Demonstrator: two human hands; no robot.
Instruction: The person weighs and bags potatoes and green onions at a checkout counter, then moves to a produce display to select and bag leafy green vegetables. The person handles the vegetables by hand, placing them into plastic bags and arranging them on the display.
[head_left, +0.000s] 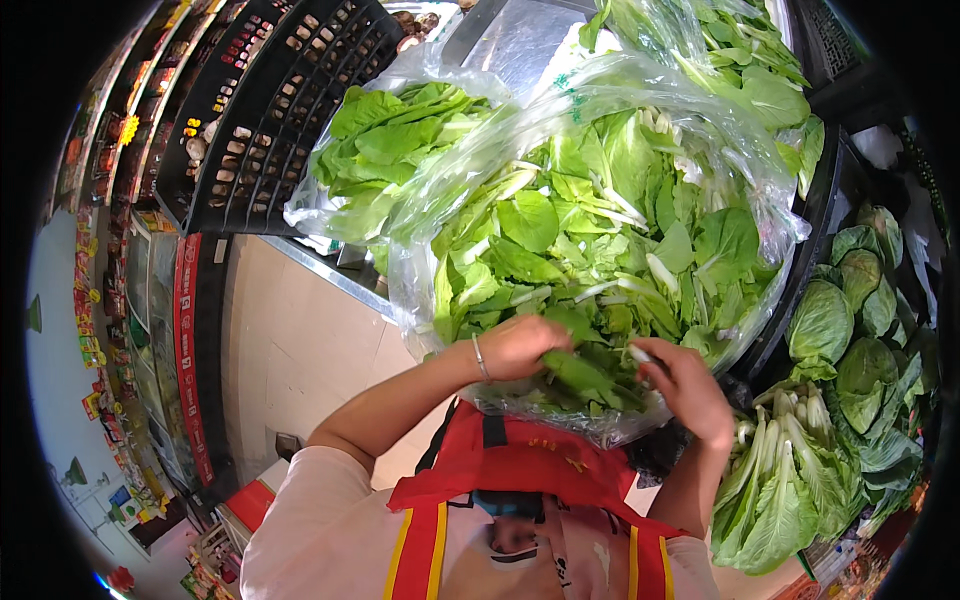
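A large clear plastic bag (420, 277) full of loose leafy greens (600, 232) lies wide open in front of me. At its near edge, my left hand (517, 349) is curled around dark green leaves (581, 379), its fingertips partly hidden among them. My right hand (686, 386) pinches a white stem end (639, 352) between thumb and fingers, just right of those leaves. Whether stem and leaves belong to one plant cannot be told. Both hands are above the near part of the bag, a short distance apart.
A second bag of greens (405, 135) lies at the left, beside a black plastic crate (277, 127) holding mushrooms. More bagged greens (750, 82) are at the back right. Cabbages (821, 319) and long-leaved lettuce (780, 480) are stacked at my right. Metal surface (517, 45) shows behind.
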